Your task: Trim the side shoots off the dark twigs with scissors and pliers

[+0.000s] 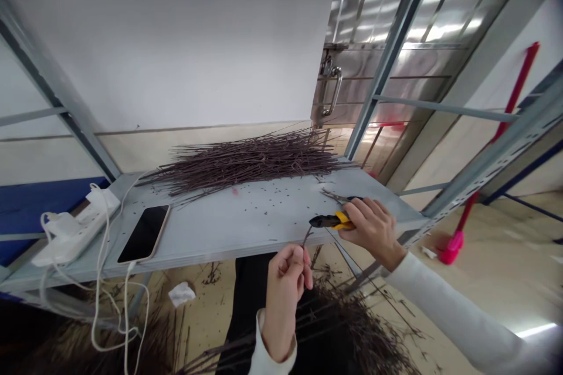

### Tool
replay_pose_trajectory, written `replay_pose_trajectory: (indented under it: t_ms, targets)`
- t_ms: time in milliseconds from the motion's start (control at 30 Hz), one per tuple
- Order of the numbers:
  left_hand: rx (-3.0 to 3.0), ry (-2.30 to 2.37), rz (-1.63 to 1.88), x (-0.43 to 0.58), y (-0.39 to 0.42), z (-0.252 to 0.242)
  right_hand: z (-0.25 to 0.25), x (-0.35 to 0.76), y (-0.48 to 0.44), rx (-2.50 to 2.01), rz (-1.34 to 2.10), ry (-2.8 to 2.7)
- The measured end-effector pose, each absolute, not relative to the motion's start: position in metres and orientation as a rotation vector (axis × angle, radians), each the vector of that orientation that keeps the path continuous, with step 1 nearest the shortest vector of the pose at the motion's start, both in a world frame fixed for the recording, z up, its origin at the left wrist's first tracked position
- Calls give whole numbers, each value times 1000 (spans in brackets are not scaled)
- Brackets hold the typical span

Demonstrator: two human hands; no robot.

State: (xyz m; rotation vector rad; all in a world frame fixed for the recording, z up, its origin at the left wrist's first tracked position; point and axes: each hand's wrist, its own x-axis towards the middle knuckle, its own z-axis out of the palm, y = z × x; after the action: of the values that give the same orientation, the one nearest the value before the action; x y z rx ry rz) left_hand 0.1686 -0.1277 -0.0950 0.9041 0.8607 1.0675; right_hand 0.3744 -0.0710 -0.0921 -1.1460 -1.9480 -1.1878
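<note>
The closed right hand (367, 228) gripped black-nosed, yellow-handled steel pliers (336, 221), their tip just beside a thin dark twig (307, 236) pinched in the curled left hand (285, 299); a heap of brown twigs (250, 161) lay at 11 o'clock on a grey metal shelf (229, 240).

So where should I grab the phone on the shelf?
Pinch the phone by its two long edges, reaching in from its right side. It lies flat, screen up, on the metal shelf, so the edges are the easiest part to hold. The white cables run past its left side.
</note>
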Motion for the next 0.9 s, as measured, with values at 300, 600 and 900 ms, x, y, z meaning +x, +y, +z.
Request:
replay_pose_trajectory:
  t_ms: [300,600,900]
  targets:
    - [988,952,1190,169,-123,-109,-107,338,-91,-1524,113,-1939]
    - [1070,954,1224,160,-115,-114,-81,330,-119,-1311,1356,-1687]
    - [1136,984,1319,151,-112,-114,-84,338,-126,-791,2397,-1205]
